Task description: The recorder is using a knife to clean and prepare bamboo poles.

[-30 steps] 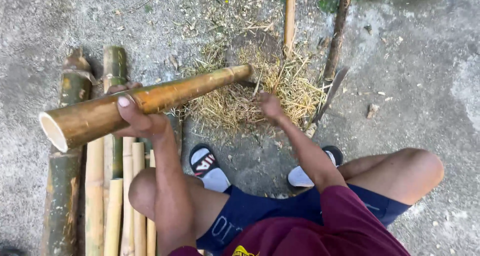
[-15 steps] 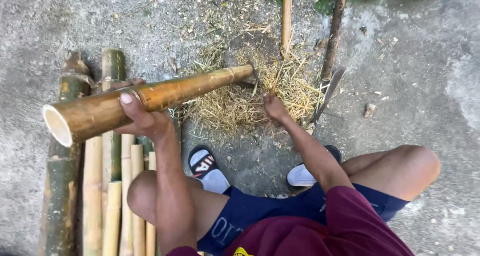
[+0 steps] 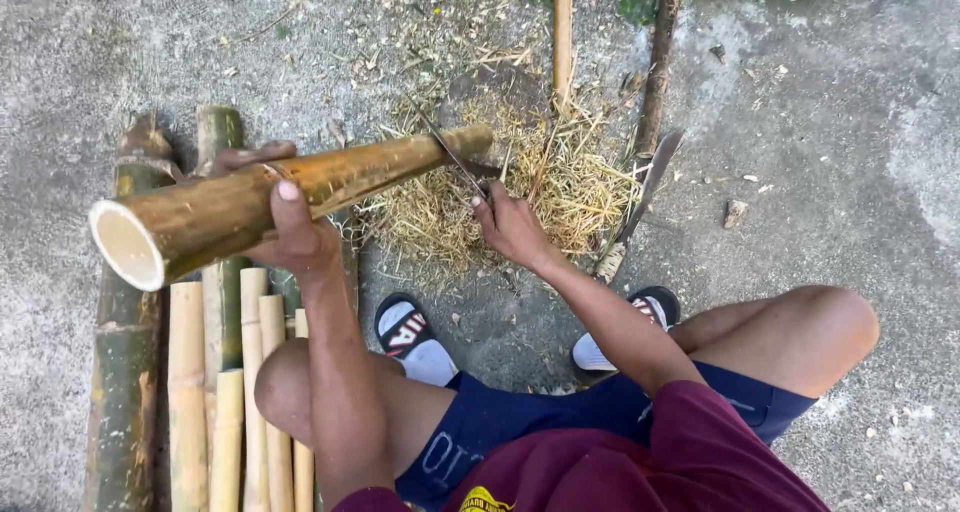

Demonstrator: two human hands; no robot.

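Left hand (image 3: 290, 232) is wrapped round the thick bamboo pole (image 3: 280, 197), fingers closed on it, open cut end out at nine o'clock, far end down in the straw pile (image 3: 520, 187) at twelve. Right hand (image 3: 510, 227) is clenched on a knife (image 3: 450, 157), blade laid against the pole. Split bamboo strips (image 3: 235, 392) lie at seven, a long blade (image 3: 640, 197) at two

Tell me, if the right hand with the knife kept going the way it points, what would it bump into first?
Probably the bamboo pole. The right hand points its knife up and left, with the blade already at the pole's far end. Past that lie dry shavings, though depth is hard to judge.
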